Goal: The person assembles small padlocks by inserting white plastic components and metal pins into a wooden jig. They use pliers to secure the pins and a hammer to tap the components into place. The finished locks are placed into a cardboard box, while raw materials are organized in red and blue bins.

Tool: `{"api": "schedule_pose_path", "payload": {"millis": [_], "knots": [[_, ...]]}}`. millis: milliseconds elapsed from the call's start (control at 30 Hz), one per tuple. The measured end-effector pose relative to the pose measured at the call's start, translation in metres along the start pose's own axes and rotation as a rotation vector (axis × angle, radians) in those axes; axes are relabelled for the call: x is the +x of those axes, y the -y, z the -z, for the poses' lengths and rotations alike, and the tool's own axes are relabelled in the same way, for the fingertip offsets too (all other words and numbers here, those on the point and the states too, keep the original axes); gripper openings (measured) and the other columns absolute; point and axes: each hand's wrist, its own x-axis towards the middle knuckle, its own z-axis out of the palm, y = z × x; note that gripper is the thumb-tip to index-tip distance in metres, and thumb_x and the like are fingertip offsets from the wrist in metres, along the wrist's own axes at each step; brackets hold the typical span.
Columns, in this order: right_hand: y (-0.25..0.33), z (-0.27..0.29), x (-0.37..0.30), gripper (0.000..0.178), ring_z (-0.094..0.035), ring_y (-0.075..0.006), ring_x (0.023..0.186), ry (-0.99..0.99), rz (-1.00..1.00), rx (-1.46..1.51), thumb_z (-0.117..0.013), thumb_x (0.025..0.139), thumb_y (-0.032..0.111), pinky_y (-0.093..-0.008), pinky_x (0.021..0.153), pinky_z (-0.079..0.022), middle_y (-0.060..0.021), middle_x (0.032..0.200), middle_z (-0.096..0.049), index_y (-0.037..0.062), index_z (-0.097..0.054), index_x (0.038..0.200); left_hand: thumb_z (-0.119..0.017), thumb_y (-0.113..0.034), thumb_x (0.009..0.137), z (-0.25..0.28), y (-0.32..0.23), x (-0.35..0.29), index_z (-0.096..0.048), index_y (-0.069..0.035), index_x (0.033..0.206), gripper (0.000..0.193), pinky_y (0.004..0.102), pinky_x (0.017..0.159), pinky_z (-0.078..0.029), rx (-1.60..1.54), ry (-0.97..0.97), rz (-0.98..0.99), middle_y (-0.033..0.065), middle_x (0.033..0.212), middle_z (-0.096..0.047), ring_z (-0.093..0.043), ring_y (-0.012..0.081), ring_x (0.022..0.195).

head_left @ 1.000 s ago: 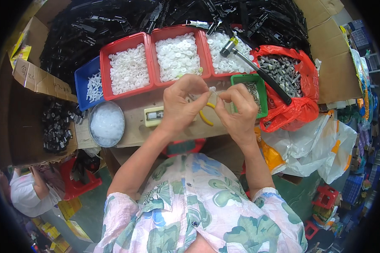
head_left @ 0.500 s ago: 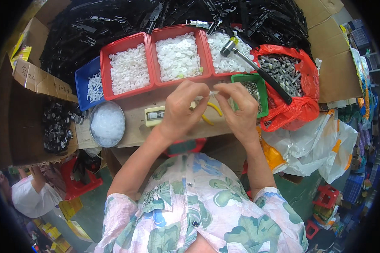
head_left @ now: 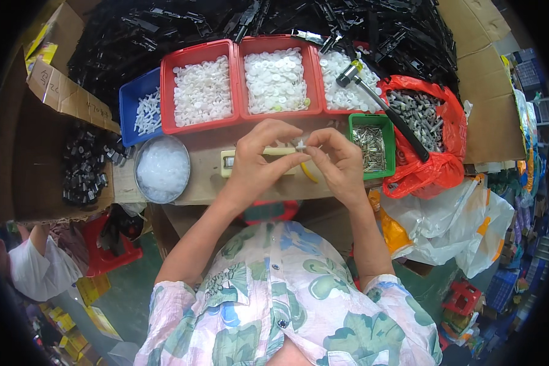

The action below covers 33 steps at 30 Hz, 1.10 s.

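Head view: hands (head_left: 299,160) pinching perhaps a white part (head_left: 300,146).

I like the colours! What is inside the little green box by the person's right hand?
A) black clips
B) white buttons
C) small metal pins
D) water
C: the green box, just beside the right hand, holds a heap of thin silvery metal pins.

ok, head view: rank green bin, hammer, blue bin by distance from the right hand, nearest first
From the right hand:
1. Green bin, just to its right, holding metal pins.
2. Hammer, up and right, lying across the bins.
3. Blue bin, far left, past the left hand.
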Motion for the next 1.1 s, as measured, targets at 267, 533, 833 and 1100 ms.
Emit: {"api": "schedule_pose_path", "payload": {"millis": [267,533,833,1100], "knots": [[-0.001,-0.008,0.002,0.012,-0.067,-0.0156,0.083,0.013,0.094,-0.108,-0.068,0.092,0.003,-0.0293,0.074,-0.053,-0.0084,0.091,-0.069,-0.002,-0.067,0.103,-0.084,-0.009,0.076,0.012,0.002,-0.005,-0.074,0.0,0.102,0.028,0.0297,0.078,-0.05,0.107,0.036,0.027,0.0075,0.101,-0.069,-0.064,0.0161,0.092],[0.003,-0.01,0.009,0.011,-0.068,-0.0233,0.082,0.092,0.274,-0.215,-0.07,0.085,-0.004,-0.0335,0.072,-0.052,-0.0124,0.09,-0.068,-0.0024,-0.069,0.095,-0.086,-0.008,0.072,0.023,-0.001,-0.012,-0.073,0.0,0.101,0.032,0.0329,0.081,-0.052,0.178,0.029,-0.033,0.0098,0.099,-0.069,-0.065,0.0216,0.094],[-0.015,-0.027,0.015,0.011,-0.062,-0.0285,0.088,0.189,0.343,-0.43,-0.07,0.081,-0.001,-0.0391,0.072,-0.048,-0.0105,0.097,-0.063,0.001,-0.066,0.091,-0.087,-0.01,0.068,0.047,0.004,-0.044,-0.073,-0.002,0.104,0.039,0.0364,0.077,-0.049,0.555,-0.128,-0.124,0.0092,0.094,-0.067,-0.061,0.0255,0.088],[-0.013,-0.039,0.024,0.006,-0.059,-0.027,0.1,0.336,0.416,-0.643,-0.067,0.083,0.005,-0.0414,0.081,-0.045,-0.0087,0.103,-0.06,0.0033,-0.067,0.089,-0.083,-0.011,0.073,0.046,0.018,-0.073,-0.072,-0.006,0.103,0.033,0.0379,0.067,-0.042,0.853,0.009,-0.338,0.0021,0.074,-0.054,-0.052,0.022,0.072]]}}
